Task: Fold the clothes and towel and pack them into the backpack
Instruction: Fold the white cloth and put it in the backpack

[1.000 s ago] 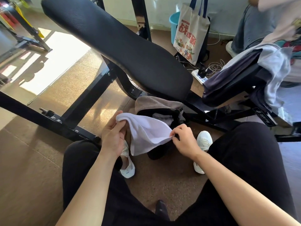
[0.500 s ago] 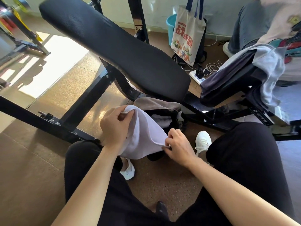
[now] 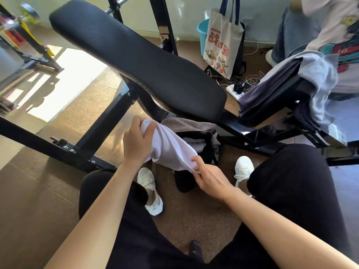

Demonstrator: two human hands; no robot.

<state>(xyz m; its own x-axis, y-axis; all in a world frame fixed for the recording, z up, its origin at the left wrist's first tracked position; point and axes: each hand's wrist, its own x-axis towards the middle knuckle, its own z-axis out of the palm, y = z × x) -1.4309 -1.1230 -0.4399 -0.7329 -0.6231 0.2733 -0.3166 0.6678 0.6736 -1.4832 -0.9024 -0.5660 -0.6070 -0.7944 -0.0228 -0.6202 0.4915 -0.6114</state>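
Mid-task: left hand [image 3: 137, 143] and right hand [image 3: 208, 176] are each gripping an end of the folded white cloth [image 3: 171, 150] above the open backpack [image 3: 198, 140] already holding fabric, while clothes [image 3: 318, 82] are lying unfolded on the bench [image 3: 136, 61].

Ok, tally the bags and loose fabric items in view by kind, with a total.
Backpack, open on the floor: 1
Tote bag, hanging: 1
White cloth, held by left hand and right hand: 1
Garments draped on the bench seat at right, grey and dark: 2
Total: 5
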